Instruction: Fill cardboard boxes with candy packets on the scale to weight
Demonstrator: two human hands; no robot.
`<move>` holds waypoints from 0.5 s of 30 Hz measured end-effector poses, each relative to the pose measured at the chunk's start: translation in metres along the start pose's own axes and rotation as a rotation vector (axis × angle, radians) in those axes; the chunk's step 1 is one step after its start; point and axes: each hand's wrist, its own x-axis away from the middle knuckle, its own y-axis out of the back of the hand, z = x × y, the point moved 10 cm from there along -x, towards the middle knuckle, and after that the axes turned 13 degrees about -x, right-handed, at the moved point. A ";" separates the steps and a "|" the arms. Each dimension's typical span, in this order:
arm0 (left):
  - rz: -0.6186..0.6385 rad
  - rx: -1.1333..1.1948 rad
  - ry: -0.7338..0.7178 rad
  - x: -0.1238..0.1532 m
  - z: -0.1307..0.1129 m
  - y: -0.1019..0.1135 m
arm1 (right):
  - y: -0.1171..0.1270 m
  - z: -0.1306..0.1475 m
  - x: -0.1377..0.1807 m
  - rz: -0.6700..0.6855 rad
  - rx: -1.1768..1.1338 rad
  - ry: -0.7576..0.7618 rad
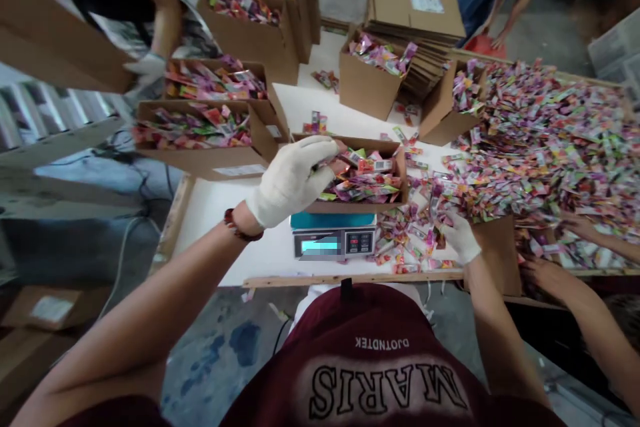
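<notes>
Head view shows the gloved left hand [300, 180] curved over the left end of an open box [360, 208], thumb and fingers parted; whether it pinches any packets [370, 181] cannot be told. The box sits on the scale [333, 221] by the surface's [220, 213] near edge, so its load bears on the plate; the display [320, 246] faces the person, probably for easy reading. Among loose packets [400, 233] right of the scale, the gloved right hand [461, 237] is bent, its fingertips blending with them, its grip unclear. The packets look slim and glossy, pink, purple, red and green, some barcoded, lying crisscross inside plain brown cardboard walls.
</notes>
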 end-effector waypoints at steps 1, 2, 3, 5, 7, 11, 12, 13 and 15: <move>0.000 0.002 -0.010 -0.001 -0.003 -0.002 | 0.010 -0.002 -0.002 -0.029 -0.009 -0.001; 0.006 0.013 -0.026 -0.001 -0.008 -0.004 | 0.021 -0.001 -0.005 -0.060 -0.032 0.004; 0.014 0.040 -0.046 -0.003 -0.014 -0.008 | 0.031 0.002 -0.009 -0.084 -0.078 0.014; 0.073 0.155 -0.094 -0.007 -0.032 -0.019 | 0.040 0.019 -0.021 -0.086 -0.215 0.050; 0.144 0.315 -0.134 -0.013 -0.051 -0.031 | 0.033 0.051 -0.038 -0.002 -0.321 0.123; 0.005 0.406 -0.058 -0.033 -0.051 -0.024 | 0.006 0.121 -0.069 0.099 -0.179 0.306; -0.045 0.373 -0.015 -0.036 -0.041 -0.019 | 0.005 0.130 -0.073 0.079 -0.152 0.326; -0.070 0.330 0.025 -0.036 -0.028 -0.015 | 0.006 0.135 -0.076 0.049 -0.150 0.329; -0.062 0.221 0.088 -0.031 -0.001 -0.010 | 0.013 0.131 -0.075 -0.009 -0.206 0.299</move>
